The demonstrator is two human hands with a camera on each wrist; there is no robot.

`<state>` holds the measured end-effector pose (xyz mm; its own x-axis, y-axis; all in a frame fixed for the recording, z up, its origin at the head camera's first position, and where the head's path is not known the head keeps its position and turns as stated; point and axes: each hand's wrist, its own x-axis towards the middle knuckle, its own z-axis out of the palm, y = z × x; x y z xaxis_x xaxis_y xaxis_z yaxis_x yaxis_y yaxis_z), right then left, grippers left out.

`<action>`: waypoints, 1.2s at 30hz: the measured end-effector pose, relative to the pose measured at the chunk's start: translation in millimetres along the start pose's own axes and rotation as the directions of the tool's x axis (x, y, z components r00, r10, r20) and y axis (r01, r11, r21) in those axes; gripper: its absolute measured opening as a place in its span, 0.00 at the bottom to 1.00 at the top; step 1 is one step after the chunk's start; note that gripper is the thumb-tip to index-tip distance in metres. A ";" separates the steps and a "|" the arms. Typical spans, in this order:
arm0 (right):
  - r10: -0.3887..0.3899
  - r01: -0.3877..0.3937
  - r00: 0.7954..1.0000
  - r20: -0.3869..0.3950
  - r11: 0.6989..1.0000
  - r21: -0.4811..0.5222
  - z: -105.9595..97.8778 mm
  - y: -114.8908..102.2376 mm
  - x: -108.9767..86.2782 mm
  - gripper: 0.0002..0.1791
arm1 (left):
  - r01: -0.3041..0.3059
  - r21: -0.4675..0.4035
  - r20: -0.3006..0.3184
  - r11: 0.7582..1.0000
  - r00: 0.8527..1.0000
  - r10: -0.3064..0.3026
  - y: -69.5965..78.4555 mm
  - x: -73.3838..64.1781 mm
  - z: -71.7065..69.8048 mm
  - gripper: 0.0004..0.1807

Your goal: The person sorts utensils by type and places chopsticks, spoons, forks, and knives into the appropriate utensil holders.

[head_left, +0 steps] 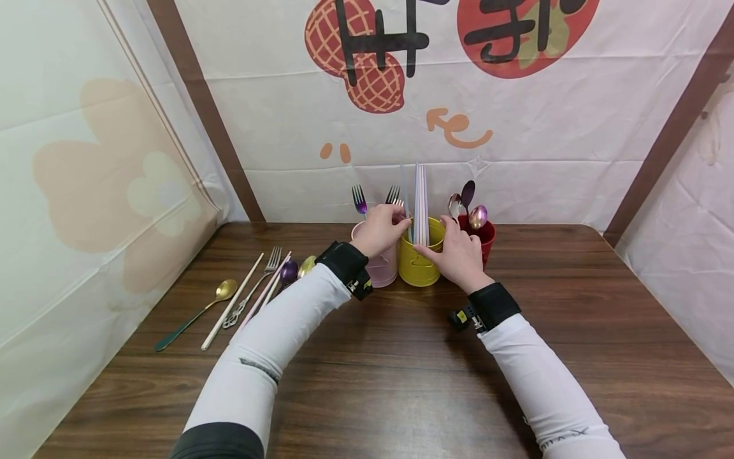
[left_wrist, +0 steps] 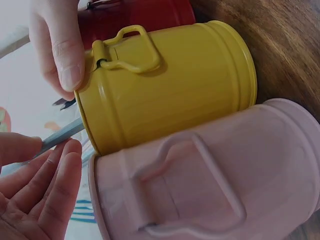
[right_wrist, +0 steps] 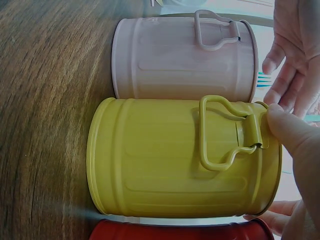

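Yellow bucket (head_left: 418, 271) between both hands (head_left: 378, 231) (head_left: 460, 255)

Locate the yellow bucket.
In the head view, the yellow bucket stands right of centre at the back of the table, between the pink bucket, left, and red bucket, right.

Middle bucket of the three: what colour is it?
Middle bucket: yellow, shown best in the right wrist view.

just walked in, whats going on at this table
A person's left grip pinches a grey-blue chopstick at the mouth of the yellow bucket, while the right grip holds that bucket by the rim. Pale chopsticks stand in it. Forks stand in the pink bucket to its left, spoons in the red bucket to its right. More cutlery lies on the table.
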<state>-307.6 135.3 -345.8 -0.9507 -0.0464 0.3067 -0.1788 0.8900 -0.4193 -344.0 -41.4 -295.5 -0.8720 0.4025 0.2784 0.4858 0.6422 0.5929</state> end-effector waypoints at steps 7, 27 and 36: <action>0.000 0.000 1.000 -0.006 1.000 0.013 0.4 -0.2 -0.9 0.48 | 0.002 0.022 -0.012 1.000 1.000 -0.002 -2.6 -1.0 -5.4 0.12; 0.000 0.000 1.000 -0.012 1.000 0.017 0.2 -1.3 -2.3 0.49 | -0.036 0.189 -0.026 0.981 0.999 0.042 -7.0 -30.7 -26.2 0.11; 0.001 -0.001 1.000 -0.001 1.000 0.028 0.1 -1.4 -1.4 0.49 | -0.014 0.179 -0.186 0.984 0.981 0.048 -36.5 -60.4 -76.2 0.13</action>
<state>-306.0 134.1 -345.7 -0.9506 -0.0447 0.3072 -0.1846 0.8769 -0.4438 -313.6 -138.9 -276.4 -0.8438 0.3047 0.4417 0.5008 0.7428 0.4443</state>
